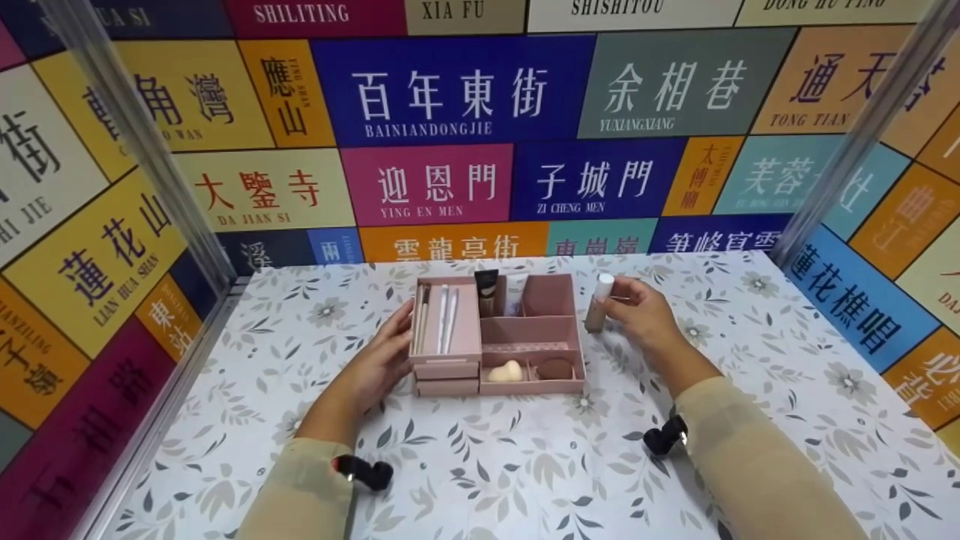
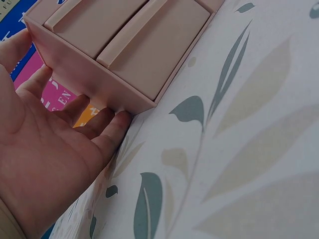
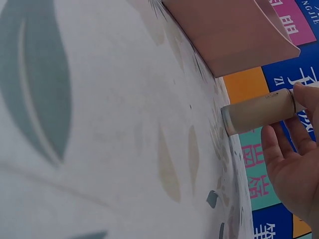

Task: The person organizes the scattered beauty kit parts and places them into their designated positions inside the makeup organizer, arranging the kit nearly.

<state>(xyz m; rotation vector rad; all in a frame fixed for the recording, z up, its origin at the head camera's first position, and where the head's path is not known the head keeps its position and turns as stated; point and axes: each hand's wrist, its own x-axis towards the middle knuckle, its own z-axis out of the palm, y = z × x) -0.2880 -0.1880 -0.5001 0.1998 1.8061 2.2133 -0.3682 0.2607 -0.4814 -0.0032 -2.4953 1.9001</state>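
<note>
A pink desktop organizer [image 1: 551,294] stands on the table, its small drawers [image 2: 149,50] at the front left. My left hand [image 1: 376,366] rests its fingertips against the organizer's left side, fingers loosely spread, as the left wrist view also shows. To the right of the organizer, my right hand [image 1: 646,313] pinches a liquid foundation bottle [image 3: 259,112] by its white cap [image 1: 604,280]. The bottle is beige and nearly upright, its base at or just above the tabletop; whether it touches, I cannot tell. Bottle and organizer wall are a small gap apart.
White pens [image 1: 450,319] and thin brown sticks lie in the organizer's left tray. A black tube [image 1: 487,289] and a white tube [image 1: 515,291] stand at its back. A cream sponge [image 1: 506,371] and a brown sponge [image 1: 555,369] sit in front compartments. A signboard wall [image 1: 457,90] rises behind.
</note>
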